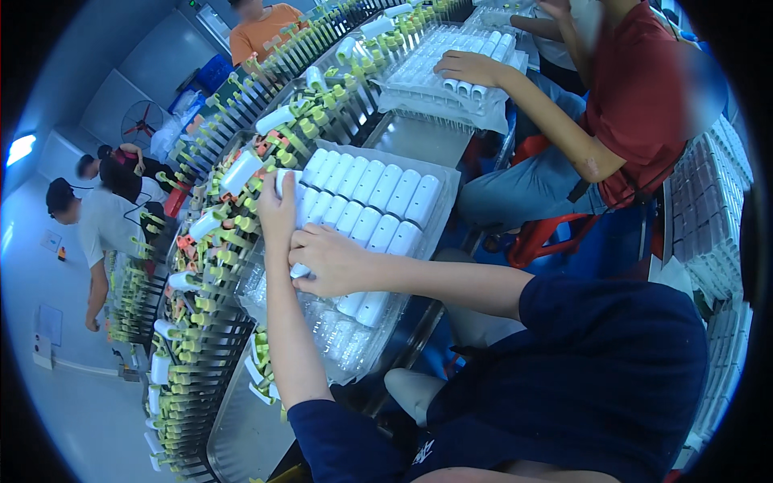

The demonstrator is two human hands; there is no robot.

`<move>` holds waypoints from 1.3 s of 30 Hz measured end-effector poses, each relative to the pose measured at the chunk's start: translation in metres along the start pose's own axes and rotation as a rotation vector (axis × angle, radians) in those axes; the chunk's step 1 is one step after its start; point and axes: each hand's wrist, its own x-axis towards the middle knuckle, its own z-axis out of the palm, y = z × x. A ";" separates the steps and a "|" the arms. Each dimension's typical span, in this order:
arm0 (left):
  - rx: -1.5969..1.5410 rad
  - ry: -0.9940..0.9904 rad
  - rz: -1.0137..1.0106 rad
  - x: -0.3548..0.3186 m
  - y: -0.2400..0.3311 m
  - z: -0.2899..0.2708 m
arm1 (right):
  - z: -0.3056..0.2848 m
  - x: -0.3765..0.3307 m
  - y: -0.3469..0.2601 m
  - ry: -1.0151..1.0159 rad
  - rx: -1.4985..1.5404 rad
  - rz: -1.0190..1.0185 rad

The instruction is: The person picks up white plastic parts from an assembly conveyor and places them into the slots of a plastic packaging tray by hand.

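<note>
White capsule cases point(385, 187) fill a clear blister tray point(439, 211) at the surface's conveyor edge. My left hand point(278, 213) pinches one; my right hand point(330, 259) presses another. They look light, rigid and smooth, best gripped across the sides.

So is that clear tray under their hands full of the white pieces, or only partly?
Partly full. The clear tray holds rows of white pieces at its far end, while the near pockets look empty.

Conveyor rack point(201, 322) with green pegs at left; co-worker in red shirt point(636, 97) at second tray point(435, 88); floor fan point(142, 122).
</note>
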 end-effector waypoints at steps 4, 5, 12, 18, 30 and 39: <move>-0.043 0.064 0.021 -0.003 -0.008 -0.005 | 0.002 0.002 0.000 -0.022 0.071 -0.013; -0.083 0.058 -0.027 -0.002 -0.011 -0.006 | 0.002 0.003 0.000 -0.039 0.094 -0.005; -0.212 0.055 -0.170 -0.001 -0.009 -0.005 | -0.013 0.005 -0.005 0.028 0.219 -0.008; -0.097 0.071 -0.100 0.001 -0.023 -0.003 | -0.016 0.012 -0.014 0.191 0.440 0.062; 0.007 0.091 -0.025 -0.005 -0.005 -0.006 | -0.026 0.004 -0.026 -0.271 0.213 0.022; 0.160 0.065 0.004 -0.008 0.004 -0.005 | -0.024 0.004 -0.025 -0.289 0.213 0.031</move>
